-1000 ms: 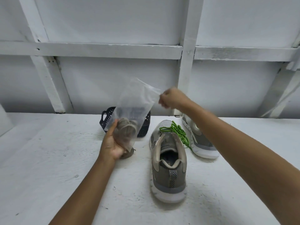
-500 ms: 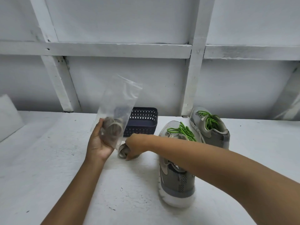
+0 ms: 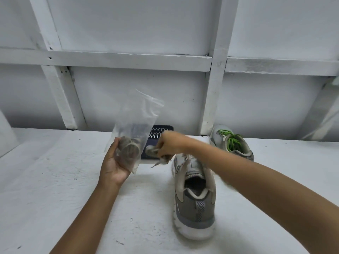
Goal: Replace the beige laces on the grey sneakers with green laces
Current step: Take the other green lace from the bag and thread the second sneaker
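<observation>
The left hand (image 3: 113, 166) curls its fingers round a clear plastic bag (image 3: 140, 114) holding a coiled beige lace (image 3: 128, 151). The right hand (image 3: 169, 143) pinches a bundled beige lace (image 3: 151, 151) in its fingers just beside it, above the white bench (image 3: 55, 180).

The bag (image 3: 136, 121) in the left hand (image 3: 113, 165) holds a coiled lace (image 3: 129, 151); the lace bundle (image 3: 152, 151) in the right hand (image 3: 169, 145) is beside it. A basket (image 3: 160, 131) sits behind both hands, one sneaker (image 3: 194, 204) before the right hand, another sneaker (image 3: 233, 143) to its right.
</observation>
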The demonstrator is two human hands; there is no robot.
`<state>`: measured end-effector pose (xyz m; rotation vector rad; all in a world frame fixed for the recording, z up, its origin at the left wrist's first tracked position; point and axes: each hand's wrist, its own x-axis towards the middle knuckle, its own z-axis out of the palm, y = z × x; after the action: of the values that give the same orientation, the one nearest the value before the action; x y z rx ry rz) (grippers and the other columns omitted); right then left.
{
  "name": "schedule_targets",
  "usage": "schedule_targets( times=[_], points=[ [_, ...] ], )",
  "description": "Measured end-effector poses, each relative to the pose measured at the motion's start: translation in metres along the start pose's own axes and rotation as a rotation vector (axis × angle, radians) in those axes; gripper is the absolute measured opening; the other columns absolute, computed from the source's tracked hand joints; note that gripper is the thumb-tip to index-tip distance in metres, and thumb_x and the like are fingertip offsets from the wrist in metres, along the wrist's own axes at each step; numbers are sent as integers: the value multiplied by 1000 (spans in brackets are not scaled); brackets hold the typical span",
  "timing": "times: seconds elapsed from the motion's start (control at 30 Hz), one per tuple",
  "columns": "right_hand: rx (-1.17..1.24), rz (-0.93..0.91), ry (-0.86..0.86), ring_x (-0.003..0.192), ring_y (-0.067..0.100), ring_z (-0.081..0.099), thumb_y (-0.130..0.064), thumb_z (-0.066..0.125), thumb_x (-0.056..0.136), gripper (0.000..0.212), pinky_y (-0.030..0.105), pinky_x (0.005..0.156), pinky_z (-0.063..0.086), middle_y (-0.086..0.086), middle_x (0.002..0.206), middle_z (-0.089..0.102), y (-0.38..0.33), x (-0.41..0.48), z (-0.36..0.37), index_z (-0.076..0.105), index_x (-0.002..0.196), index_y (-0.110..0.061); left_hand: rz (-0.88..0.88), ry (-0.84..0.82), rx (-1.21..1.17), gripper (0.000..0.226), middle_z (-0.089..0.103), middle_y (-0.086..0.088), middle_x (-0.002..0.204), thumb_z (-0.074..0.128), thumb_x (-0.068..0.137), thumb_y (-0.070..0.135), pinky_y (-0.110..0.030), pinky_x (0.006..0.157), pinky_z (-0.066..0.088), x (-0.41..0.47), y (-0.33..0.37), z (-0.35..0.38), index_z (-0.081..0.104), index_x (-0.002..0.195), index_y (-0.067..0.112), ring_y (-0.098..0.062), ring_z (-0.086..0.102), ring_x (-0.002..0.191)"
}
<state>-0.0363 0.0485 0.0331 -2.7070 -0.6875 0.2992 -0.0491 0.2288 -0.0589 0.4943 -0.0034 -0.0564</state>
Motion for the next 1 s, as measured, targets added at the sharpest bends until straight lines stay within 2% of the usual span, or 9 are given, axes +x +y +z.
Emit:
schedule_targets(
  times=[0.07, 0.13, 0.2, 0.3, 0.4, 0.63, 0.8, 0.9, 1.0],
  points=[
    [163, 67, 81, 60, 13, 61, -9, 64, 85, 17, 24, 68, 56, 11, 76, 70, 15, -15, -29, 71, 96, 2, -20, -36, 1, 58, 63, -7, 120, 93, 48, 22, -27, 62, 58, 0, -5, 2, 67, 99, 17, -19, 67, 97],
    [265, 134, 188, 47, 4, 58, -7, 64, 86, 9, 11, 52, 50, 4, 66, 64, 29, -29, -57, 69, 90, -1, -43, -59, -16, 12, 68, -9, 104, 72, 79, 21, -26, 62, 58, -5, -12, 10, 70, 89, 14, -20, 70, 84],
    [331, 152, 341, 42, 1, 55, -3, 63, 85, 8, 9, 47, 47, 4, 65, 62, 40, -40, -81, 69, 91, -1, -33, -70, -8, 35, 70, -9, 87, 47, 96, 25, -24, 59, 58, -7, -24, 16, 73, 75, 12, -20, 71, 75],
    [423, 99, 489, 39, 0, 55, 2, 62, 83, 8, 10, 46, 47, -3, 49, 60, 48, -52, -111, 67, 80, -3, -78, -153, 57, 12, 69, -7, 78, 70, 78, 23, -26, 55, 57, -8, -40, 25, 72, 73, 12, -24, 70, 75],
    [314, 52, 371, 45, 2, 56, -2, 66, 82, 9, 10, 47, 46, -2, 53, 59, 44, -59, -125, 68, 76, -8, -113, -182, 174, 45, 71, -5, 78, 96, 42, 28, -29, 61, 59, -3, -50, 26, 71, 77, 13, -26, 70, 79],
    [107, 123, -75, 37, 2, 49, 5, 61, 84, 52, 10, 43, 42, -8, 38, 52, 42, -62, -128, 62, 38, -19, -93, -176, 295, 53, 73, -4, 81, 97, 35, 33, -30, 62, 57, -2, -63, 30, 72, 79, 17, -25, 70, 73],
    [199, 123, -47, 49, 7, 60, -5, 69, 83, 8, 17, 52, 52, -3, 53, 64, 45, -55, -119, 72, 76, -6, -79, -130, 327, 67, 73, -5, 85, 97, 36, 33, -31, 60, 57, -5, -64, 31, 68, 94, 16, -24, 70, 72],
    [390, 113, -47, 85, 28, 70, -8, 60, 91, 20, 37, 85, 55, 17, 90, 72, 47, -48, -112, 67, 102, 7, -83, -126, 309, 66, 73, -4, 83, 97, 36, 32, -31, 62, 57, -5, -67, 32, 69, 94, 17, -21, 70, 70],
    [588, 163, -51, 83, 30, 67, -15, 43, 100, 30, 39, 87, 53, 20, 91, 68, 48, -49, -104, 56, 114, 8, -84, -110, 291, 60, 72, -3, 78, 97, 35, 31, -31, 61, 57, -6, -70, 37, 69, 86, 17, -19, 69, 65]
  ],
)
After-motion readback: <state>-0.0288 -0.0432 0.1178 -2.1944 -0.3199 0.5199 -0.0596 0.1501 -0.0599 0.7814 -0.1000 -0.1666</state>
